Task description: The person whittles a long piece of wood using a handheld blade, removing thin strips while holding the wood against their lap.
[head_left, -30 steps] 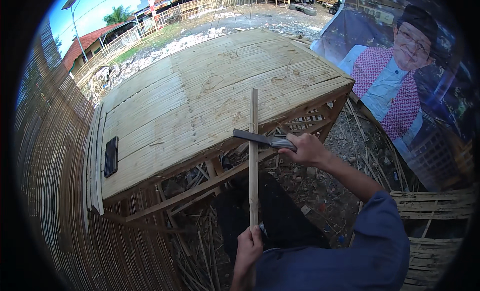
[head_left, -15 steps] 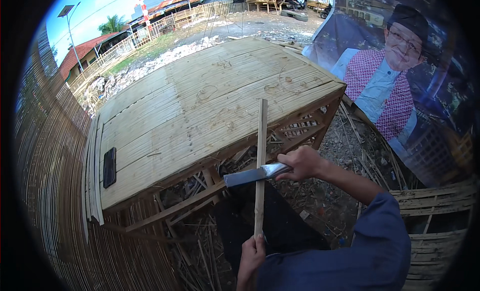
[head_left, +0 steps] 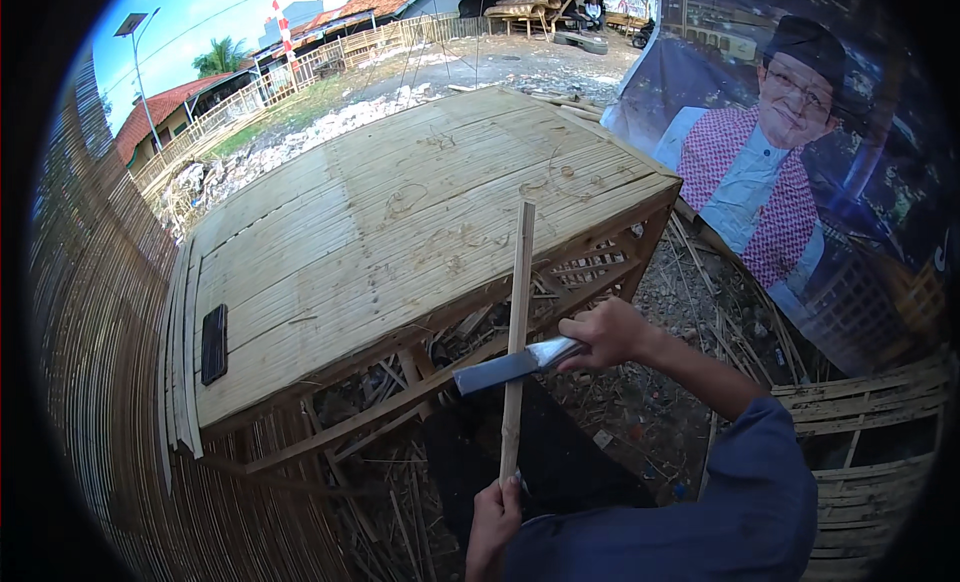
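While the left hand (head_left: 495, 517) is closed around the lower end of one bamboo strip (head_left: 521, 282), the right hand (head_left: 608, 334) is clamped on the handle of one knife (head_left: 495, 372). The two hands are apart. The strip slants upward from the left hand; its upper end overlaps, in view, the near edge of the table (head_left: 300, 252), right of that edge's midpoint. Contact between strip and table cannot be determined. The blade crosses the strip slightly below its visible middle, free end directed left.

One dark phone (head_left: 214, 344) lies on the surface by the left edge, close to the near-left corner. Several fibre curls (head_left: 567, 171) lie toward the right edge; their exact count cannot be read. Several long slats (head_left: 182, 362) run along the left edge. Left of the table stands one bamboo screen (head_left: 110, 382); beyond the right edge hangs one printed banner (head_left: 730, 172). One street lamp (head_left: 130, 25) stands beyond the far edge.
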Tool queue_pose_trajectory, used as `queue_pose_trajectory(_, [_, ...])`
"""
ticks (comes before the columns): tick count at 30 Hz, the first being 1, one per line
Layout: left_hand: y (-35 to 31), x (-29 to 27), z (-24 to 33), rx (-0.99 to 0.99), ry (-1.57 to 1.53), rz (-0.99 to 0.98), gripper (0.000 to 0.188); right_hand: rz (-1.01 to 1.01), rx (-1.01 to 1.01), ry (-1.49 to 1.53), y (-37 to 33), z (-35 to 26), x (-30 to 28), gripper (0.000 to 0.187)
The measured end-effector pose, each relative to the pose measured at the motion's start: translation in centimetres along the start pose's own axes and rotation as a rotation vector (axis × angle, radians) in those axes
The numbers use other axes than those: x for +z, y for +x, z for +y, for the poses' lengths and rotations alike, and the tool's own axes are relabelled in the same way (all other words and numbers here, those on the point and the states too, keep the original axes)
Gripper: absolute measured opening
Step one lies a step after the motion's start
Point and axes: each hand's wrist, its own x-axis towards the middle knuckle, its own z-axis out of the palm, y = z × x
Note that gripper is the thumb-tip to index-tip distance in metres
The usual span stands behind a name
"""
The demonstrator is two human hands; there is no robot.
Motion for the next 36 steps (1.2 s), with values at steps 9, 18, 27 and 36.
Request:
queue_pose_trajectory(9, [-2.4,-0.1,0.7,0.060,0.103,-0.062,0.036,0.103,0.433,-0.114,1.9,5.7,-1.4,0.050])
queue_pose_trajectory(18, [0.9,-0.4,0.2,0.012,-0.095,0.035,0.036,-0.053,0.395,0.138,-3.9,-0.8,4.7,0.052])
queue_pose_trajectory(27, [1.1,-5.0,-0.2,0.092,-0.113,0.215,0.035,-0.335,0.639,0.496,-14.9,-9.3,14.6,0.049])
queue_pose_trajectory(36, [1.1,-6.4,1.2,0.038,-0.023,0.313,0.035,-0.637,0.470,0.155,-10.8,-11.2,15.3,0.059])
